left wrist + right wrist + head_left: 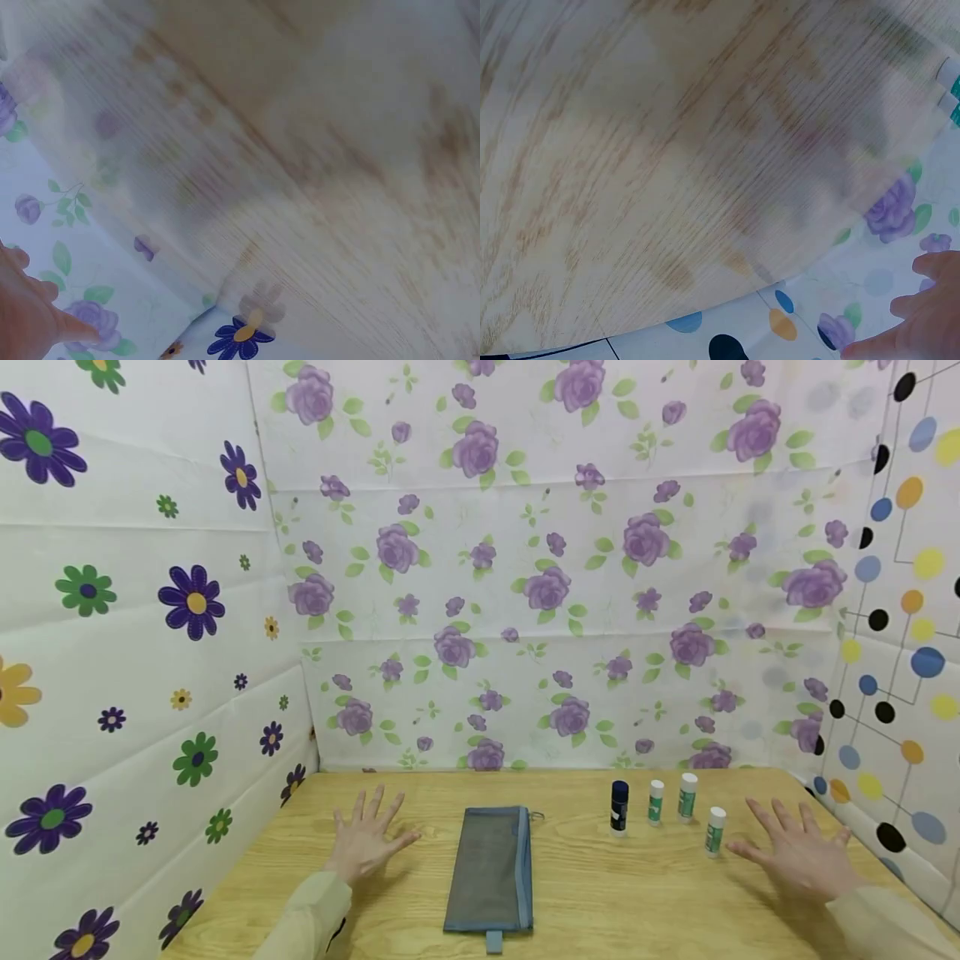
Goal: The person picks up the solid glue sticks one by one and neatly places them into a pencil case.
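My left hand (pixel 364 842) is spread over the left part of the wooden table, holding nothing. To its right lies a flat grey mesh pouch (pixel 486 870) with blue edging, a zipper along one side and a small tab at the near end. On the right side my right hand (pixel 806 852) has its fingers spread too, and nothing is in it. Nearest its thumb stands a white-and-green glue stick (pixel 715 832). Two similar sticks, one (pixel 656 802) beside the other (pixel 687 797), stand farther back, with a dark blue-capped stick (pixel 618 808) to their left.
The wooden table (pixel 405 902) is bounded by a purple-flowered sheet (pixel 510 693) behind it. A daisy-patterned sheet (pixel 150 677) hangs at the left, and a dotted sheet (pixel 900 693) at the right. A small metal ring (pixel 537 816) sits at the pouch's far corner.
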Demonstrator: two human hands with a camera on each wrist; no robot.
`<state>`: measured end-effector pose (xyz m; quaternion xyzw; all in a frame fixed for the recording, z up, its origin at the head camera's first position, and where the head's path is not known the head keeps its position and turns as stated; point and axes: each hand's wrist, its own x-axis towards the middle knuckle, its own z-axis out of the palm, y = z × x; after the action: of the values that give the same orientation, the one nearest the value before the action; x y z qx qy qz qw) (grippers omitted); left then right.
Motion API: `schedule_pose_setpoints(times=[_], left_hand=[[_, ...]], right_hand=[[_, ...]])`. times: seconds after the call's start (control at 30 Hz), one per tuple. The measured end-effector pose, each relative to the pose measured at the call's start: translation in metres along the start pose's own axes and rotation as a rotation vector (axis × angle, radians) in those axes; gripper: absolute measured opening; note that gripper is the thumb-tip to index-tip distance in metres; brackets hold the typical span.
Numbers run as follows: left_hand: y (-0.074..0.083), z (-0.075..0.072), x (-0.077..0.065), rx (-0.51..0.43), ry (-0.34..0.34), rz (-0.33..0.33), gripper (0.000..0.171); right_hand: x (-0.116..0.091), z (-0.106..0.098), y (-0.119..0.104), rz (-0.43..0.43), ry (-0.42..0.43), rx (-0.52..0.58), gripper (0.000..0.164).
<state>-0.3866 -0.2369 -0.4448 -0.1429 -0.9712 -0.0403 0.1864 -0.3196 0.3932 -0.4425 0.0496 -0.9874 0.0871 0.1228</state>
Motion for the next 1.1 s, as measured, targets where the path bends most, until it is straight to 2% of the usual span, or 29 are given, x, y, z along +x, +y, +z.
schedule_pose_setpoints(times=[0.27,0.5,0.6,0.8,0.9,1.1], left_hand=[[0.010,-0.007,0.001,-0.024,-0.004,0.013,0.078],[0.017,-0.008,0.005,-0.043,0.007,0.010,0.079],[0.023,-0.009,0.006,-0.071,0.015,0.027,0.079],[0.039,-0.010,0.012,-0.068,0.055,0.104,0.080],[0.045,-0.012,0.015,-0.078,0.063,0.124,0.079],[0.053,-0.018,0.017,-0.093,0.057,0.133,0.079]], right_hand=[[0.002,0.002,0.000,0.001,-0.018,0.026,0.090],[0.005,0.002,-0.007,0.001,-0.052,0.137,0.087],[0.008,0.001,-0.010,-0.005,-0.058,0.243,0.086],[0.014,0.002,-0.015,-0.027,-0.048,0.559,0.085],[0.016,0.002,-0.017,-0.005,-0.055,0.629,0.085],[0.016,-0.002,-0.021,0.054,-0.091,0.697,0.085]])
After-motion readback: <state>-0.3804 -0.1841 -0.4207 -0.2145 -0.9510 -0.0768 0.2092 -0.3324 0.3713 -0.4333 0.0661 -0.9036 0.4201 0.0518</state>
